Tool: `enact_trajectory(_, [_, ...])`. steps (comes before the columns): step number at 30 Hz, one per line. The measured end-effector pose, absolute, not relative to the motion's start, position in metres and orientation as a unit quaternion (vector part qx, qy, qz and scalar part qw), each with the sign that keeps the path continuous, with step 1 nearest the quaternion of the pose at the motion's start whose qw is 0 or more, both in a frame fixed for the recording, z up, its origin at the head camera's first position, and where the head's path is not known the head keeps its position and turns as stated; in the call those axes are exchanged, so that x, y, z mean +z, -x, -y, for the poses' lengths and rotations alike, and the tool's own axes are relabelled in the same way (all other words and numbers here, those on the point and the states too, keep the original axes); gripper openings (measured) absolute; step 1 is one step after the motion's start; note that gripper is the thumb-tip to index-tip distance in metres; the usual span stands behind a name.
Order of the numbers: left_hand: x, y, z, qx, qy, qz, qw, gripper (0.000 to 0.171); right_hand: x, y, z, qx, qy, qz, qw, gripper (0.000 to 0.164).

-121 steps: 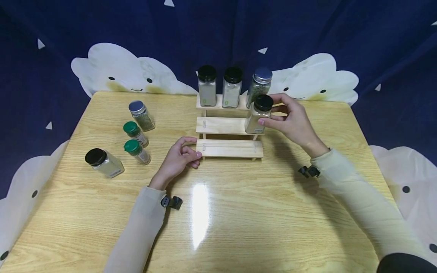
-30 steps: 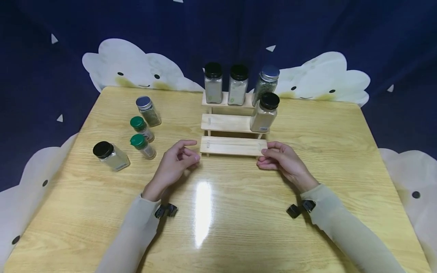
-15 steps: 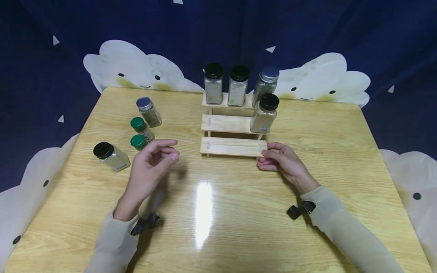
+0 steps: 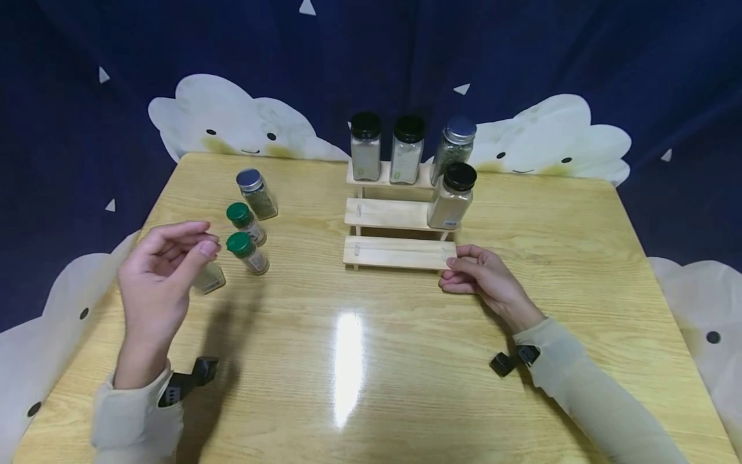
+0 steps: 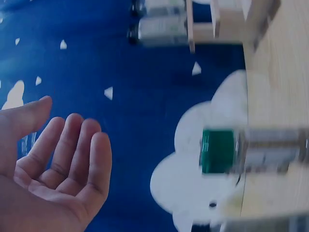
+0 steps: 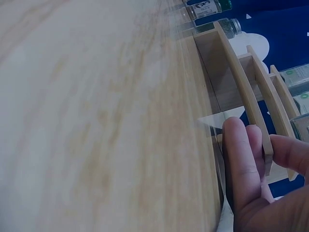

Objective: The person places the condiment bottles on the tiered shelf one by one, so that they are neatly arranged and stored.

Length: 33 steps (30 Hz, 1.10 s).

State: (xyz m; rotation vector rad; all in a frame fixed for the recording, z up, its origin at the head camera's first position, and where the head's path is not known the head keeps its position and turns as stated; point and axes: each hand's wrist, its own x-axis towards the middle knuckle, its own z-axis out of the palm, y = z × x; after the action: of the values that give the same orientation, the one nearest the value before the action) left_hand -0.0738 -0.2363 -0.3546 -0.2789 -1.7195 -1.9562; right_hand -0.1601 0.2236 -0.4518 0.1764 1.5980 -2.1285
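Right hand [image 4: 485,278] pinches the lowest step [image 4: 400,254] of the wooden rack [image 4: 385,212] at its right end; left of the rack, I have the left hand [image 4: 161,277] loosely curved, partly hiding a jar [image 4: 210,280] near two green-capped bottles [image 4: 255,259].

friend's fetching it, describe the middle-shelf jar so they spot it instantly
Toward the back of the wooden table stands a three-tier wooden rack. At the right end of its middle tier is a black-lidded jar. It alone occupies that tier; the silver-lidded jar behind it stands one tier higher.
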Motion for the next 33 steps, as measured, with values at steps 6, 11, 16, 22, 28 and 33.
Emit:
enact_trajectory(6, [-0.354, 0.072, 0.268, -0.710, 0.047, 0.618, 0.333, 0.025, -0.452, 0.160, -0.225, -0.776, -0.064, -0.581, 0.236, 0.021])
enact_trajectory(11, [-0.363, 0.073, 0.295, -0.696, 0.034, 0.621, 0.360, 0.034, -0.452, 0.159, -0.225, -0.777, -0.065, -0.580, 0.235, 0.020])
enact_trajectory(16, [-0.382, 0.073, 0.320, -0.731, 0.029, 0.619, 0.286, 0.060, -0.452, 0.158, -0.225, -0.778, -0.064, -0.579, 0.234, 0.021])
enact_trajectory(22, [-0.412, 0.073, 0.334, -0.703, 0.002, 0.696, 0.149, 0.087, -0.455, 0.159, -0.226, -0.772, -0.063, -0.588, 0.232, 0.019])
enact_trajectory(28, [-0.436, 0.079, 0.336, -0.693, 0.003, 0.717, 0.071, 0.093, -0.455, 0.159, -0.227, -0.768, -0.061, -0.594, 0.233, 0.020])
enact_trajectory(33, [-0.445, 0.083, 0.332, -0.686, 0.009, 0.726, 0.044, 0.087, -0.456, 0.160, -0.227, -0.766, -0.060, -0.596, 0.232, 0.020])
